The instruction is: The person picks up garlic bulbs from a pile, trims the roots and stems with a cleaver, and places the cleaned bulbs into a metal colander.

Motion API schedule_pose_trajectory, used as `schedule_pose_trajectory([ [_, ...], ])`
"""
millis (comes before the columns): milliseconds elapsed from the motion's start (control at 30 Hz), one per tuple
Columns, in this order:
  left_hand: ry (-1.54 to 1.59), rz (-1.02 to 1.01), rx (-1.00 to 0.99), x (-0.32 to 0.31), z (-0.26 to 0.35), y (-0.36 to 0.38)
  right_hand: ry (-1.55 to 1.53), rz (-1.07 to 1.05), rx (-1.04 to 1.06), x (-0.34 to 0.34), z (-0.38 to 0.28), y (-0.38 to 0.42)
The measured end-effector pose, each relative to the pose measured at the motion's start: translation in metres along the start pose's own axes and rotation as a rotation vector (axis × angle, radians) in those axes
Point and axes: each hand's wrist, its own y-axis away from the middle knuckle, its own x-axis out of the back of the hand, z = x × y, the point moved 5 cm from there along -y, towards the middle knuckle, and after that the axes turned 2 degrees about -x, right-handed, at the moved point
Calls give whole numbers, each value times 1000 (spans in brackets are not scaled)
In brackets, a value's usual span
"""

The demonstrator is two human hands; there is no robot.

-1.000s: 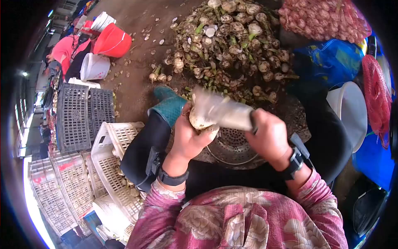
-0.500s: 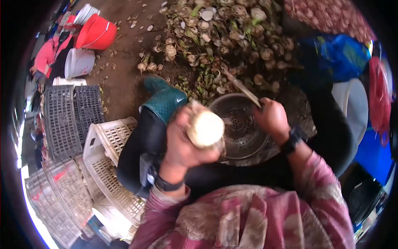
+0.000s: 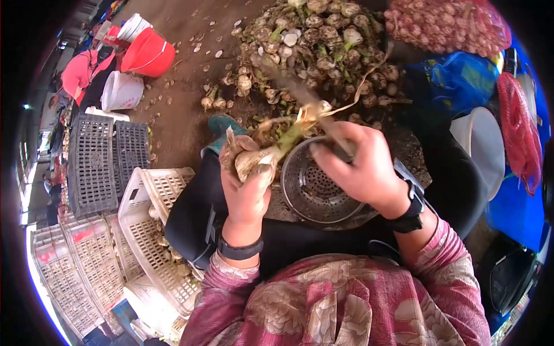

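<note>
My left hand (image 3: 247, 187) is closed around a bulb (image 3: 257, 163) with papery brown skin. Its green stalk (image 3: 290, 138) points up and right, with pale stringy ends near the tip. My right hand (image 3: 369, 167) grips a knife (image 3: 297, 92) whose long blade, smeared by motion, slants up and left across the stalk's end. Below both hands, a perforated metal colander (image 3: 291, 199) sits between my knees, partly hidden by the right hand.
A heap of bulbs (image 3: 323, 40) lies ahead on the dirt floor. White crates (image 3: 138, 230) stand at left, one with bulbs inside. Farther back are a red bucket (image 3: 149, 53) and a person in pink (image 3: 79, 72). At right are a pale bucket (image 3: 485, 147) and a red mesh bag (image 3: 516, 127).
The pale round face of the bulb in my left hand no longer shows; a skinned, stalked bulb now shows there. My right hand and knife have swung left toward the stalk.
</note>
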Motion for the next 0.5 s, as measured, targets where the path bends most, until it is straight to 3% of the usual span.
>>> schedule_pose_trajectory([
  [33, 94, -54, 40, -1, 3, -2, 107, 1, 40, -5, 8, 0],
  [100, 299, -171, 116, 0, 13, -12, 168, -403, -501, -21, 84, 8],
  [133, 173, -81, -55, -17, 33, -15, 121, -205, -303, -19, 103, 21],
  [167, 113, -205, -48, -9, 35, -27, 82, -21, -95, -19, 125, 41],
  [200, -32, -203, -14, -5, 29, -36, 155, 73, -174, -26, 160, 51],
  [233, -191, -174, 44, 2, 20, -34, 211, -49, -511, -12, 135, 35],
  [300, -366, -235, 368, 3, -28, -19, 131, 129, -656, 8, 132, 15],
  [333, -607, -287, 479, 2, -51, -6, 41, 222, -683, 20, 129, 4],
  [367, -747, -407, 249, 13, -84, 0, 90, 285, -631, 31, 145, -7],
  [433, -641, -365, 380, 27, -130, 17, 71, 437, -649, 50, 186, -14],
  [500, -970, -502, 473, 39, -155, 22, 150, 499, -728, 57, 219, -18],
])
